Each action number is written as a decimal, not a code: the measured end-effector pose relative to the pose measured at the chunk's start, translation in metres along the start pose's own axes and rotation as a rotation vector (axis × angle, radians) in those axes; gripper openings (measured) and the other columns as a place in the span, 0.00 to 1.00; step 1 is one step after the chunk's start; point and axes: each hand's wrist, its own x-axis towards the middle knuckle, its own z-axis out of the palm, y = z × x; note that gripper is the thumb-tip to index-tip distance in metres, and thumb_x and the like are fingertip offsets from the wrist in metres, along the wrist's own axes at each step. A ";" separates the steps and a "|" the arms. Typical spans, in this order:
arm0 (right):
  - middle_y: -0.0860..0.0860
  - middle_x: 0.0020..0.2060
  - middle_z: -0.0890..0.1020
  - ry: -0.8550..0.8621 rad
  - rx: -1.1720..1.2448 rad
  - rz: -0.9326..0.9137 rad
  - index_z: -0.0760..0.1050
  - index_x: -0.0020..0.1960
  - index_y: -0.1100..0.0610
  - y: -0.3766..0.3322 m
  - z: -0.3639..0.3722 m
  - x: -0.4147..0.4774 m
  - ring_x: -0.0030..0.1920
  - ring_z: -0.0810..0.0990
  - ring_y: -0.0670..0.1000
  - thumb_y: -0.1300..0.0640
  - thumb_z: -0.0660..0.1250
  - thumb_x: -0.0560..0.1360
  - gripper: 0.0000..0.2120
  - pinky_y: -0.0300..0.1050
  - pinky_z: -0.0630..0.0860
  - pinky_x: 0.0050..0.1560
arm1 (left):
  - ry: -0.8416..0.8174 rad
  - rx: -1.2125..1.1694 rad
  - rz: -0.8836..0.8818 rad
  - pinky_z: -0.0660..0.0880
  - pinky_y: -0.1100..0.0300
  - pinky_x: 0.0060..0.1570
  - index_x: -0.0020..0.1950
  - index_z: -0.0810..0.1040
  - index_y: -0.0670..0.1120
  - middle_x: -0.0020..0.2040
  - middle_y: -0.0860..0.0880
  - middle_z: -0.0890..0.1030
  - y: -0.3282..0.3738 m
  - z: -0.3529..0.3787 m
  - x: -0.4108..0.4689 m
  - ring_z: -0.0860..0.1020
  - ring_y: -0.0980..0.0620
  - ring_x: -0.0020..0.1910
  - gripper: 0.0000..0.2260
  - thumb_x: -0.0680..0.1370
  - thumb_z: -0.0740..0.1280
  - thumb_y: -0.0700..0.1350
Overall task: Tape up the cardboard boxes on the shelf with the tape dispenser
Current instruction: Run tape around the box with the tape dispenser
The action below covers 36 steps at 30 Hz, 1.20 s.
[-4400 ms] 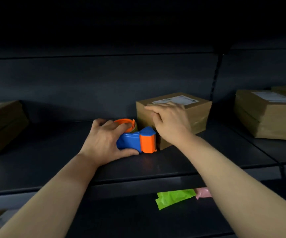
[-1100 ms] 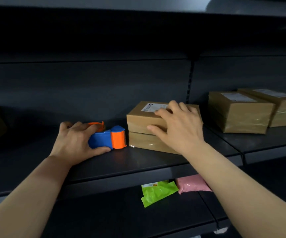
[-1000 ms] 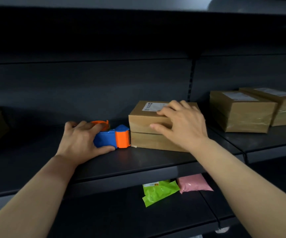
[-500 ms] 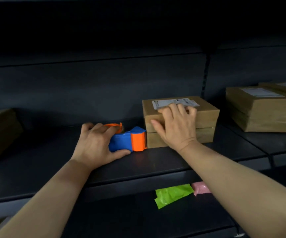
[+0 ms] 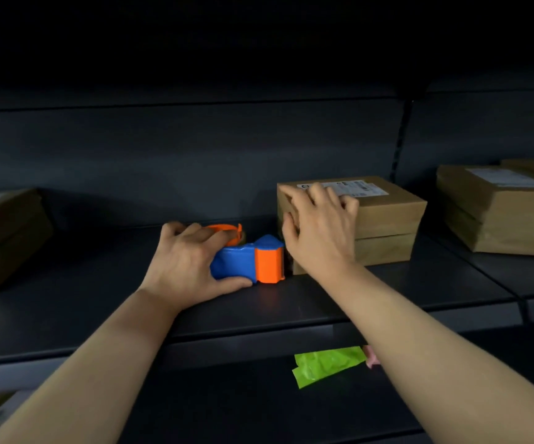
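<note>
Gripping tape dispenser in left hand, nose just at 9 o'clock of cardboard box on shelf, right hand curled over box's top-left edge; risk: box skids toward 3 o'clock if brace slips, tape wrinkles

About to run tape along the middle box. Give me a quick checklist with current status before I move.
1. Left hand grips tape dispenser: ok.
2. Right hand holds middle box at its near left corner: ok.
3. Dispenser's orange end faces the box: ok.
4. Tape end stuck to the box: cannot tell.
5. Box sits flat on shelf: ok.
6. Boxes on the right stand apart from it: ok.
</note>
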 end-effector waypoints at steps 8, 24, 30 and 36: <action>0.44 0.42 0.72 -0.217 0.326 -0.046 0.79 0.61 0.44 0.053 -0.052 0.001 0.48 0.78 0.49 0.53 0.65 0.67 0.22 0.48 0.68 0.49 | -0.006 -0.017 -0.022 0.66 0.49 0.55 0.61 0.79 0.53 0.49 0.53 0.83 -0.005 0.002 0.001 0.79 0.51 0.47 0.37 0.66 0.58 0.78; 0.57 0.65 0.75 -0.664 -0.269 0.112 0.47 0.80 0.54 0.034 -0.053 0.035 0.63 0.74 0.58 0.64 0.58 0.77 0.35 0.48 0.71 0.53 | -0.002 0.044 0.014 0.66 0.49 0.54 0.59 0.80 0.51 0.46 0.51 0.83 0.004 0.003 0.006 0.80 0.49 0.46 0.35 0.68 0.58 0.76; 0.47 0.72 0.66 -0.749 -0.051 -0.046 0.59 0.77 0.44 0.027 -0.068 0.042 0.71 0.65 0.55 0.66 0.56 0.75 0.34 0.49 0.67 0.67 | -0.013 0.024 0.045 0.66 0.49 0.54 0.61 0.78 0.51 0.47 0.51 0.83 0.005 0.003 0.007 0.79 0.49 0.48 0.36 0.68 0.57 0.77; 0.55 0.61 0.71 -0.517 -0.124 0.057 0.69 0.67 0.53 0.002 -0.047 0.027 0.61 0.71 0.58 0.57 0.63 0.75 0.21 0.53 0.68 0.56 | -0.002 0.037 0.037 0.68 0.49 0.53 0.60 0.80 0.50 0.46 0.49 0.83 0.007 0.003 0.006 0.80 0.48 0.46 0.36 0.67 0.58 0.77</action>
